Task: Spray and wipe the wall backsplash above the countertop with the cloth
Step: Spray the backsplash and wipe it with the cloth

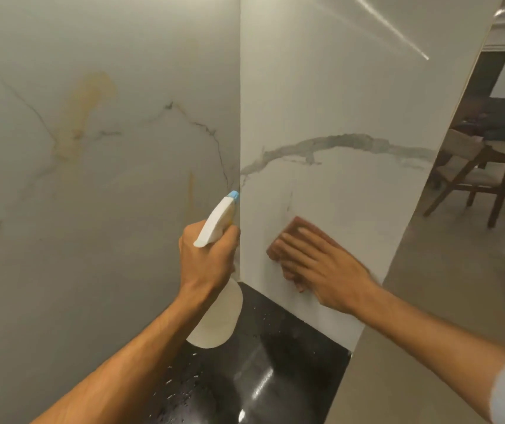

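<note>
Brown cloth (297, 224) under flat right grip (321, 270) on backsplash (336, 96) | left grip (206, 260) holds spray bottle (218, 220)

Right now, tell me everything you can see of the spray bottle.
The spray bottle looks like white plastic, with a trigger head, a pale blue nozzle and a rounded, cloudy body. The left hand grips its neck, a finger curled over the front. It is tilted, nozzle up and to the right, towards the corner where two marble walls meet. Its body hangs before the black countertop; contact cannot be told.
</note>
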